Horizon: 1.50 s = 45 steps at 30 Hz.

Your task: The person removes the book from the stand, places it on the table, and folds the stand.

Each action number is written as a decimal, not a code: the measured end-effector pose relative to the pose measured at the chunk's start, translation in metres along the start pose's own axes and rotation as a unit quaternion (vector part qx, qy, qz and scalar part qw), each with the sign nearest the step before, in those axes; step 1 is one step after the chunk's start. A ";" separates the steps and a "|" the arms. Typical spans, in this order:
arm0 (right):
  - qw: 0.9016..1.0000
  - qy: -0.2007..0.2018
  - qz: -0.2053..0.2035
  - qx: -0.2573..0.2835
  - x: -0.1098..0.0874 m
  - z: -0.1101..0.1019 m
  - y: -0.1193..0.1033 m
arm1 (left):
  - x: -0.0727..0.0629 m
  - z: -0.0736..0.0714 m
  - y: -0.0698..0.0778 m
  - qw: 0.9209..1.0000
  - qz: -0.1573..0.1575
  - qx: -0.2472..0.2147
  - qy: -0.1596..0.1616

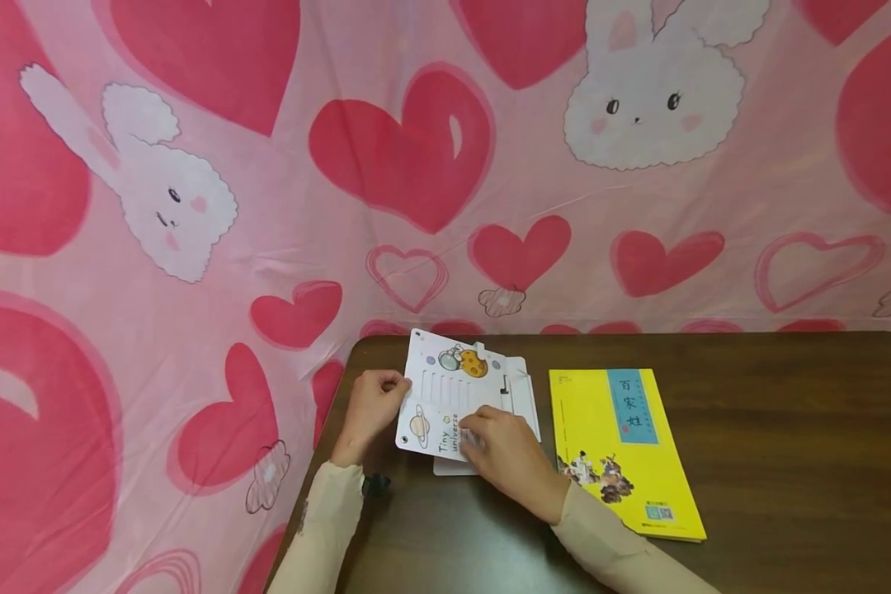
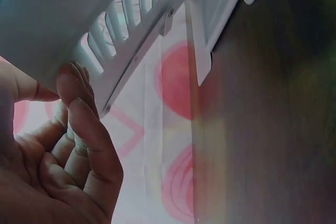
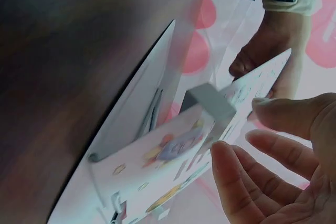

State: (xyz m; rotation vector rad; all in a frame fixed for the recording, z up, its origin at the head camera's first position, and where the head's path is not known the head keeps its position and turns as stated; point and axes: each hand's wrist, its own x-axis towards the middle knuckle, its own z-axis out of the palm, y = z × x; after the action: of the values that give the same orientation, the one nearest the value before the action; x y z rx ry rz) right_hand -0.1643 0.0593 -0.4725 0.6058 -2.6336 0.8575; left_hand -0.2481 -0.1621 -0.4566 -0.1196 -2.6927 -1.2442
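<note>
A white folding book stand [image 1: 438, 412] is held tilted over the table, its slotted panel printed with "Tiny universe", planets and an astronaut. My left hand [image 1: 371, 408] pinches the panel's left edge between thumb and fingers; the left wrist view shows this grip [image 2: 79, 150] from beneath the slots. Over the lettering at the near side is my right hand [image 1: 516, 454]. In the right wrist view, its thumb and fingers [image 3: 278, 129] are spread apart beside a bent tab [image 3: 212, 103]; whether they touch the panel I cannot tell. A flat base plate [image 1: 525, 404] shows behind the panel.
To the right of the stand, a yellow book [image 1: 586, 429] with a blue title box lies on the dark wooden table [image 1: 787, 462]. A pink cloth [image 1: 282, 206] with hearts and rabbits hangs along the table's back and left edges.
</note>
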 end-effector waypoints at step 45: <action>0.971 -0.136 0.191 -0.043 0.006 -0.035 0.050 | 0.003 0.005 -0.049 0.975 -0.123 0.081 -0.168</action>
State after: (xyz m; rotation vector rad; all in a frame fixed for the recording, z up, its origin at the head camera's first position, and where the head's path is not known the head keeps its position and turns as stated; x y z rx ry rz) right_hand -0.1880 0.1160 -0.4673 0.2029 -3.0819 0.8026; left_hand -0.2586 -0.1901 -0.4959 0.0313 -3.1720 -1.1480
